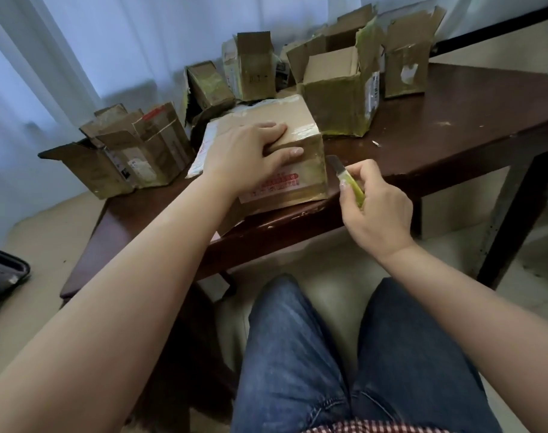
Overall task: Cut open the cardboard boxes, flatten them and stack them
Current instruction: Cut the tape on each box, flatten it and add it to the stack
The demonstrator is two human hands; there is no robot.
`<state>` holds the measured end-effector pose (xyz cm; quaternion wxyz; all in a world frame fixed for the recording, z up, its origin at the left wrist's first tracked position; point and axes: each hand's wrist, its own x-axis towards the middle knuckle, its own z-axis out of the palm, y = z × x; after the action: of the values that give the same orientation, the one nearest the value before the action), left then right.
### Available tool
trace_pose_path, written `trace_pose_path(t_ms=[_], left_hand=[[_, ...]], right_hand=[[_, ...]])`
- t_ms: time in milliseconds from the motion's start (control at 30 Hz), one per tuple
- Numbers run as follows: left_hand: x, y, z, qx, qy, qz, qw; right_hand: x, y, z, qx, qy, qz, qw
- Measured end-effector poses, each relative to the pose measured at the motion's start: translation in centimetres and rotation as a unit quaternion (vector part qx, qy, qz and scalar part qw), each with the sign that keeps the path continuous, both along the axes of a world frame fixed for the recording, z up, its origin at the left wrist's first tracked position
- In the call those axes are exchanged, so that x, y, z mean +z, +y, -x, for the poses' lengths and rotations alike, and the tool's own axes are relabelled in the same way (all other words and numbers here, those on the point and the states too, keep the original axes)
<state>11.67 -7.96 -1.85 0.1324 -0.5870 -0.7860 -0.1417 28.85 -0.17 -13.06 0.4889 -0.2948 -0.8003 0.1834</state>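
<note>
Cardboard is crowding the dark worktop (453, 120): opened boxes (132, 151) are sitting at centre left of the frame. Just right of them, the left hand (251, 154) is pressing on the taped box (285, 157) at the frame's centre, fingers (274, 128) lying flat and close together over its top, thumb against the near face. Right of that box, the right hand (377, 207) is gripping a yellow-green utility knife (349, 182), fingers curled round the handle, blade pointing at the box's right edge. More open boxes (338, 92) are standing at upper right.
</note>
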Motion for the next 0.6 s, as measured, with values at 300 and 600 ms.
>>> trace_pose_path(t_ms=[300,600], left_hand=[[0.0,0.0,0.1,-0.008,-0.008,0.001,1.0],[0.1,0.1,0.3,-0.006,-0.002,0.008,1.0]], right_hand=[[-0.1,0.1,0.3,-0.018,0.001,-0.044,0.999],[-0.8,-0.4,0.9,-0.035,0.024,-0.066,0.997]])
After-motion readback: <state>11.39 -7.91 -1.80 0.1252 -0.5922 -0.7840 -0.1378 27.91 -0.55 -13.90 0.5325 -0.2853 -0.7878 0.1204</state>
